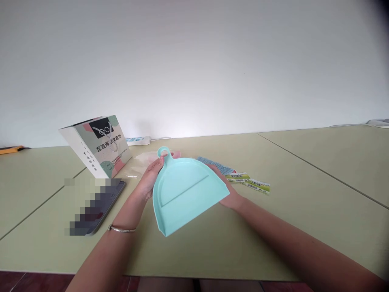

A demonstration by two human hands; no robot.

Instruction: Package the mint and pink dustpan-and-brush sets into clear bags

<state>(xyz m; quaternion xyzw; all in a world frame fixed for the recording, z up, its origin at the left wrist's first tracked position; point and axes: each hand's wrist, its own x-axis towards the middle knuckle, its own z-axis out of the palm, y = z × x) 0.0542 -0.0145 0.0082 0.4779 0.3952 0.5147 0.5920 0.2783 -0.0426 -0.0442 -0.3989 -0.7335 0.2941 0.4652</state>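
A mint-green dustpan (188, 182) is held up over the table, tilted, its hanging-loop handle pointing away and its straight lip toward me. My left hand (152, 175) grips it at the left edge near the handle, thumb on the rim. My right hand (229, 194) holds the right side from behind, and most of its fingers are hidden by the pan. Behind the dustpan lie a blue striped item (217, 165) and green-and-white printed packets (258, 185). Partly covered by the left hand and pan is a clear plastic bag with something pink (176, 154).
A printed paper gift bag (106, 148) with a rope handle stands at the left on the pale green table (304, 227). In front of it lies a dark phone (106, 207), partly pixelated. A yellow-orange object (11, 150) sits at the far left, and a white wall (194, 69) rises behind.
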